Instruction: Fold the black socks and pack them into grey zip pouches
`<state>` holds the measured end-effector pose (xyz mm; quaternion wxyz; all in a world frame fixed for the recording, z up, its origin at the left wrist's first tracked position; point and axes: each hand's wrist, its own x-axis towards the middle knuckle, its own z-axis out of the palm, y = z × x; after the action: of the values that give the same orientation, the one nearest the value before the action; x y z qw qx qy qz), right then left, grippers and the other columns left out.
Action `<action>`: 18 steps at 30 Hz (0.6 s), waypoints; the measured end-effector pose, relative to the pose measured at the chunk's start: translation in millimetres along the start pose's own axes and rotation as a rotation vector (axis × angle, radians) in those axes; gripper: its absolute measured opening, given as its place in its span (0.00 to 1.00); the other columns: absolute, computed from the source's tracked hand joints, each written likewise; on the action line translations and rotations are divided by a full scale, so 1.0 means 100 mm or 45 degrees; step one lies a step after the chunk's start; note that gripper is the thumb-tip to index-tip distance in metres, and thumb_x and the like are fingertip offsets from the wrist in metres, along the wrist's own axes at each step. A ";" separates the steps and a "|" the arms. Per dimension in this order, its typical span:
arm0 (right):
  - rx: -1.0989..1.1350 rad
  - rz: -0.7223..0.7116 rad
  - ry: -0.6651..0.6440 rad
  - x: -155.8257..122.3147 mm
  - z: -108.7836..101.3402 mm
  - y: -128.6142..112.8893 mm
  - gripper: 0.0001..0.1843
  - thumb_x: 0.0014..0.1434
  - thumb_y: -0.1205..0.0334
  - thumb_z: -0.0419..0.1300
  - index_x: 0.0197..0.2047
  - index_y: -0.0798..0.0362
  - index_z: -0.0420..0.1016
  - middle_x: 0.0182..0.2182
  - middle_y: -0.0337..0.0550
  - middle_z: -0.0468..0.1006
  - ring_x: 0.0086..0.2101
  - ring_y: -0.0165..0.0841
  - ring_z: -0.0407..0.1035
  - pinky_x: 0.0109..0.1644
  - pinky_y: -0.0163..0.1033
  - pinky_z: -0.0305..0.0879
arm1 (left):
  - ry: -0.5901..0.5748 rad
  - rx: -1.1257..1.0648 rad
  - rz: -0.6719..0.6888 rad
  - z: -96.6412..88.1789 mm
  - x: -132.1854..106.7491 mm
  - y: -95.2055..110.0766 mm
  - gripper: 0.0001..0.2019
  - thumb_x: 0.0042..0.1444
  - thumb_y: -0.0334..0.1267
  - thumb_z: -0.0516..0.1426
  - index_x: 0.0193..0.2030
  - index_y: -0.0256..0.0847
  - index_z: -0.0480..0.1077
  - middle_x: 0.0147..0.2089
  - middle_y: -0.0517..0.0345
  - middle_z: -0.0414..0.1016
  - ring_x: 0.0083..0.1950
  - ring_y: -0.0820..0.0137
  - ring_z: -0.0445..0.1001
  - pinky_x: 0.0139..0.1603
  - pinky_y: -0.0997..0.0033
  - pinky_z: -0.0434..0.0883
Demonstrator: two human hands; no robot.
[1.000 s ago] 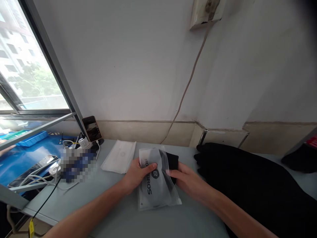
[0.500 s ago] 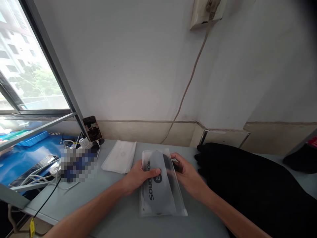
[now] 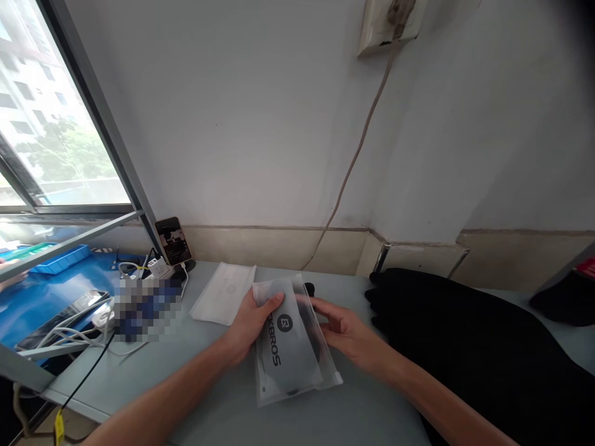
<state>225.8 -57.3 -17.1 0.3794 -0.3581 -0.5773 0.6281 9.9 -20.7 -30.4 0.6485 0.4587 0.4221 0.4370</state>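
A translucent zip bag (image 3: 302,371) lies tilted over the desk, with a grey card lettered in black (image 3: 290,337) inside. My left hand (image 3: 248,325) grips its left upper edge, thumb across the front, other fingers hidden behind. At the bag's right edge, my right hand (image 3: 346,328) has its fingers stretched and parted; the index fingertip reaches to the plastic, partly blurred. Just past the bag's upper right corner shows a small piece of something black (image 3: 309,289); what it belongs to is hidden. A white slider sits at the lower right corner.
A flat whitish packet (image 3: 225,293) rests left of the bag on the grey desk (image 3: 218,396). Black fabric (image 3: 469,347) spreads over the right side. At the left stand a phone (image 3: 173,241) and tangled white cables (image 3: 69,334), beside a metal frame.
The bag has shifted left and turned slightly, together with my left hand. My right hand's fingers have loosened from the dark thing at the bag's edge and stretched out.
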 end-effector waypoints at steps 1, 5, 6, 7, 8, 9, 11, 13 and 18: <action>-0.004 0.002 -0.045 0.00 0.00 0.00 0.33 0.60 0.46 0.67 0.67 0.39 0.71 0.57 0.44 0.80 0.46 0.43 0.78 0.53 0.49 0.74 | -0.003 0.003 0.014 0.00 0.00 -0.01 0.25 0.56 0.55 0.68 0.52 0.39 0.74 0.42 0.50 0.82 0.40 0.62 0.81 0.41 0.65 0.77; 0.021 -0.152 -0.049 0.00 0.01 0.03 0.31 0.62 0.48 0.67 0.67 0.40 0.71 0.57 0.44 0.79 0.58 0.46 0.71 0.65 0.53 0.65 | -0.161 0.024 -0.153 -0.01 0.00 -0.03 0.26 0.58 0.60 0.64 0.50 0.39 0.75 0.42 0.49 0.82 0.40 0.62 0.80 0.40 0.66 0.76; 0.028 -0.174 -0.023 0.00 0.00 0.04 0.31 0.62 0.49 0.67 0.67 0.39 0.71 0.59 0.44 0.78 0.60 0.46 0.70 0.66 0.54 0.64 | -0.165 0.011 -0.184 -0.01 0.01 -0.04 0.26 0.58 0.61 0.63 0.49 0.39 0.75 0.43 0.48 0.81 0.41 0.62 0.80 0.40 0.66 0.76; 0.037 -0.184 0.011 0.00 -0.01 0.04 0.31 0.62 0.49 0.68 0.67 0.39 0.71 0.60 0.44 0.77 0.61 0.46 0.70 0.66 0.54 0.63 | -0.143 -0.009 -0.180 -0.01 0.02 -0.04 0.26 0.58 0.61 0.63 0.49 0.39 0.75 0.44 0.48 0.81 0.42 0.63 0.79 0.40 0.67 0.76; 0.050 -0.187 0.052 0.01 -0.01 0.05 0.32 0.61 0.49 0.69 0.67 0.38 0.70 0.62 0.44 0.76 0.61 0.46 0.69 0.67 0.55 0.63 | -0.099 -0.034 -0.145 -0.02 0.03 -0.05 0.26 0.58 0.61 0.63 0.49 0.39 0.75 0.44 0.48 0.81 0.42 0.63 0.79 0.41 0.68 0.76; 0.066 -0.185 0.094 0.01 -0.02 0.05 0.33 0.61 0.49 0.69 0.67 0.38 0.70 0.63 0.43 0.75 0.62 0.46 0.69 0.68 0.55 0.62 | -0.049 -0.058 -0.091 -0.02 0.04 -0.05 0.25 0.58 0.60 0.64 0.49 0.39 0.74 0.45 0.49 0.81 0.43 0.64 0.79 0.41 0.69 0.75; 0.087 -0.168 0.139 0.02 -0.03 0.05 0.34 0.61 0.49 0.69 0.69 0.37 0.68 0.64 0.43 0.74 0.62 0.45 0.69 0.69 0.55 0.61 | 0.006 -0.070 0.003 -0.02 0.06 -0.06 0.24 0.59 0.58 0.65 0.50 0.40 0.73 0.46 0.50 0.81 0.42 0.65 0.78 0.42 0.69 0.75; 0.062 -0.160 0.134 0.02 -0.03 0.06 0.33 0.61 0.48 0.69 0.68 0.38 0.70 0.62 0.43 0.76 0.60 0.46 0.71 0.67 0.55 0.63 | -0.037 -0.004 0.027 -0.02 0.05 -0.07 0.24 0.60 0.59 0.63 0.49 0.39 0.73 0.45 0.50 0.81 0.43 0.66 0.78 0.42 0.70 0.74; -0.208 -0.265 0.412 0.03 0.01 0.11 0.27 0.59 0.48 0.69 0.61 0.39 0.79 0.57 0.42 0.82 0.54 0.50 0.76 0.56 0.52 0.75 | -0.308 0.148 0.019 0.02 -0.03 -0.09 0.25 0.63 0.58 0.61 0.56 0.39 0.73 0.49 0.49 0.81 0.47 0.64 0.79 0.47 0.68 0.76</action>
<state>223.2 -55.2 -28.5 0.4998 -0.4222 -0.5917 0.4709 12.4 -25.4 -37.9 0.6635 0.5481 0.3619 0.3581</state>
